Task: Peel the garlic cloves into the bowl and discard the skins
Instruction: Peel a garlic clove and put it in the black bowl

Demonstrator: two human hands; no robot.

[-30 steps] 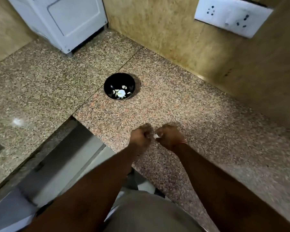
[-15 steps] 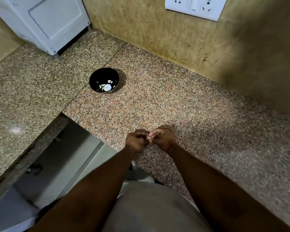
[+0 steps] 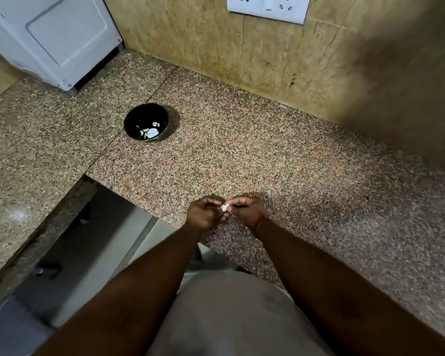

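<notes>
A small pale garlic clove (image 3: 224, 207) is pinched between the fingertips of my left hand (image 3: 203, 214) and my right hand (image 3: 246, 210), low over the front edge of the granite counter (image 3: 280, 160). Both hands have curled fingers meeting at the clove. A black bowl (image 3: 139, 119) stands further back and to the left on the counter, with several whitish garlic pieces (image 3: 150, 131) lying in its bottom. The bowl is well apart from my hands.
A white appliance (image 3: 57, 37) stands at the back left corner. The tiled wall (image 3: 293, 62) carries a white socket plate (image 3: 267, 7). The counter is cut away at the front left, with a gap (image 3: 88, 240) down to a lower surface.
The view has swung, so the bowl sits further left and back in the picture. My hands have kept together at the counter edge, and the clove now shows plainly between the fingertips.
</notes>
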